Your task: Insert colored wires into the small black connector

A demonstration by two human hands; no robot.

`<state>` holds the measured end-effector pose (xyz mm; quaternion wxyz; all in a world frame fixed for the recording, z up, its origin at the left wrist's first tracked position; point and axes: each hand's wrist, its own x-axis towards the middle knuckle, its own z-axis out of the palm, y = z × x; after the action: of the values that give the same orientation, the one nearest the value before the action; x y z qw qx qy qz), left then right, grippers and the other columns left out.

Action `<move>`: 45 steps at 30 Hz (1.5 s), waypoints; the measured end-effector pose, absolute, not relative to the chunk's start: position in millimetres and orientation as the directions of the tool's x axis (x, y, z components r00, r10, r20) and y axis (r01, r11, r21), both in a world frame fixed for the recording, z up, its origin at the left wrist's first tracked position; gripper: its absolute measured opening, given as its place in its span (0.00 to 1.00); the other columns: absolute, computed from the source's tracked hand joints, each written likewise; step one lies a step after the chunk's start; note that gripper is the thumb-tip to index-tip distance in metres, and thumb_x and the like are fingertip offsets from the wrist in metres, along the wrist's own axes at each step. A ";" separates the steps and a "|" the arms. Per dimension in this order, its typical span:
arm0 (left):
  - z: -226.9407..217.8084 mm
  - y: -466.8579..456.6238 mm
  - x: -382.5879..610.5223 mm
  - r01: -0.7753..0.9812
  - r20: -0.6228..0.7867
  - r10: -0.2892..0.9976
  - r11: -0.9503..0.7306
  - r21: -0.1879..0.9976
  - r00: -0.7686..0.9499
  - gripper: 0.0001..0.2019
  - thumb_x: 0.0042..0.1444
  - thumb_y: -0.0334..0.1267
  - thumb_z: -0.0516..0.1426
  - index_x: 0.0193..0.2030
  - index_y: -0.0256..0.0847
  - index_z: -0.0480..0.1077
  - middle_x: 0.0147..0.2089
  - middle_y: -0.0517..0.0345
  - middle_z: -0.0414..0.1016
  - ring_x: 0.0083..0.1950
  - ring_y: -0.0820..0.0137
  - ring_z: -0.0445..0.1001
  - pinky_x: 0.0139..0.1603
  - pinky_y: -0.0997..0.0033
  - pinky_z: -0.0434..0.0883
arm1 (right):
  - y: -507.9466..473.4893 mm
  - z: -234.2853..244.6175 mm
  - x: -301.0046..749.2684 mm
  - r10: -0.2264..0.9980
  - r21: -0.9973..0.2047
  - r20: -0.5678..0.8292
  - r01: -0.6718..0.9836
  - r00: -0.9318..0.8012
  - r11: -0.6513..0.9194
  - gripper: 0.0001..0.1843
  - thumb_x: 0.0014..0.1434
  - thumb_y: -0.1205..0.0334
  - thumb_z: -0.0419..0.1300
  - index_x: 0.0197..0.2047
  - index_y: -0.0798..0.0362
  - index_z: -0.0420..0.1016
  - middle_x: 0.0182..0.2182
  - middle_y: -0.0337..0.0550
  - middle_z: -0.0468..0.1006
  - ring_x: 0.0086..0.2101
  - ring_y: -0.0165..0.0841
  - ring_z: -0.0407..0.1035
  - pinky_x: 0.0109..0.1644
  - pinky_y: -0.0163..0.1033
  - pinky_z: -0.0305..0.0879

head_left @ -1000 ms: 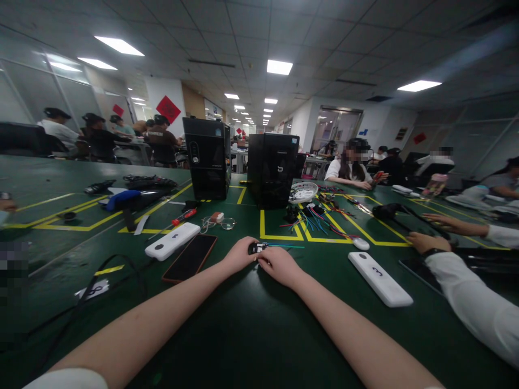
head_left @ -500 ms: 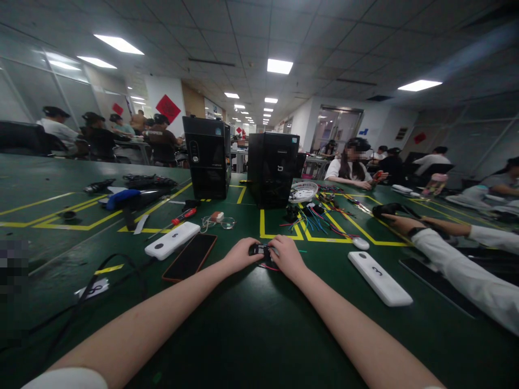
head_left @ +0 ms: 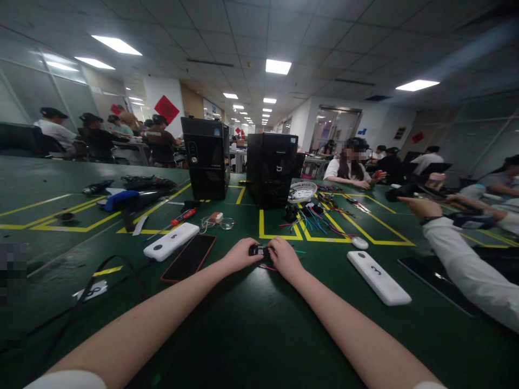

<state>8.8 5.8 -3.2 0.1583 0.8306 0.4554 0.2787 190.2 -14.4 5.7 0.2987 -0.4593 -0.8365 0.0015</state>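
Note:
Between my hands, low over the green table (head_left: 259, 335), is a small black part (head_left: 259, 250) with light patches on top. My left hand (head_left: 243, 254) grips its left end, thumb on the near side and fingers curled behind. Its right end is in my right hand (head_left: 285, 256), whose fingers bend over it and partly hide it. A red wire (head_left: 265, 267) and a green wire (head_left: 300, 252) show close to my right hand; whether they join the part I cannot tell. The part's exact kind is too small to make out.
Two black computer towers (head_left: 205, 162) stand ahead. Left lie a phone (head_left: 190, 259), a white power bank (head_left: 172, 241), a red screwdriver (head_left: 182, 217) and glasses (head_left: 227, 222). Right are coloured wires (head_left: 314, 218), a white basket (head_left: 303, 191), another power bank (head_left: 379, 278) and a co-worker's sleeve (head_left: 466, 259).
My hands keep their hold on the black part, almost unmoved. At the right, the co-worker's arms and the black object they hold have lifted and shifted away to the right.

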 end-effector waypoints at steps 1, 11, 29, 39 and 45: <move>-2.7 5.2 9.4 0.670 0.319 0.845 -0.535 0.515 0.430 0.15 0.47 0.43 0.60 0.39 0.37 0.70 0.39 0.51 0.72 0.42 0.61 0.70 0.42 0.64 0.67 | -15.5 5.3 189.6 0.770 -0.287 0.501 0.764 -0.394 0.578 0.07 0.56 0.72 0.50 0.33 0.55 0.68 0.33 0.43 0.68 0.36 0.32 0.62 0.41 0.36 0.60; -10.9 10.6 6.4 0.668 0.329 0.842 -0.540 0.512 0.428 0.16 0.47 0.44 0.60 0.41 0.37 0.70 0.42 0.51 0.72 0.44 0.61 0.70 0.46 0.64 0.66 | -8.4 9.1 193.8 0.785 -0.419 0.565 0.731 -0.255 0.539 0.06 0.57 0.70 0.49 0.34 0.54 0.65 0.34 0.43 0.67 0.36 0.32 0.63 0.41 0.37 0.60; -9.4 8.6 7.7 0.633 0.375 0.864 -0.501 0.590 0.335 0.13 0.47 0.40 0.60 0.40 0.38 0.68 0.40 0.53 0.71 0.43 0.63 0.70 0.45 0.65 0.67 | -16.7 9.3 189.8 0.682 -0.305 0.504 0.629 -0.530 0.715 0.05 0.55 0.70 0.52 0.33 0.54 0.68 0.33 0.42 0.69 0.35 0.31 0.63 0.40 0.36 0.60; -1.7 -1.1 10.7 0.527 0.507 0.742 -0.669 0.524 0.439 0.14 0.47 0.35 0.60 0.43 0.40 0.67 0.44 0.54 0.68 0.46 0.64 0.68 0.49 0.64 0.66 | -20.5 12.1 182.6 0.679 -0.291 0.621 0.690 -0.391 0.663 0.10 0.55 0.68 0.54 0.41 0.53 0.70 0.39 0.45 0.69 0.42 0.36 0.62 0.47 0.43 0.59; 2.7 -8.0 18.5 0.523 0.522 0.705 -0.708 0.475 0.480 0.18 0.46 0.32 0.60 0.45 0.41 0.68 0.46 0.53 0.68 0.49 0.63 0.67 0.52 0.61 0.65 | -20.9 9.8 179.5 0.710 -0.275 0.612 0.747 -0.349 0.605 0.05 0.53 0.69 0.55 0.35 0.53 0.70 0.35 0.44 0.70 0.39 0.35 0.62 0.45 0.42 0.58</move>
<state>18.5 -8.0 2.7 0.1265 0.8509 0.3606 0.3604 179.5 -20.9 9.8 0.3585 -0.4437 -0.8209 -0.0261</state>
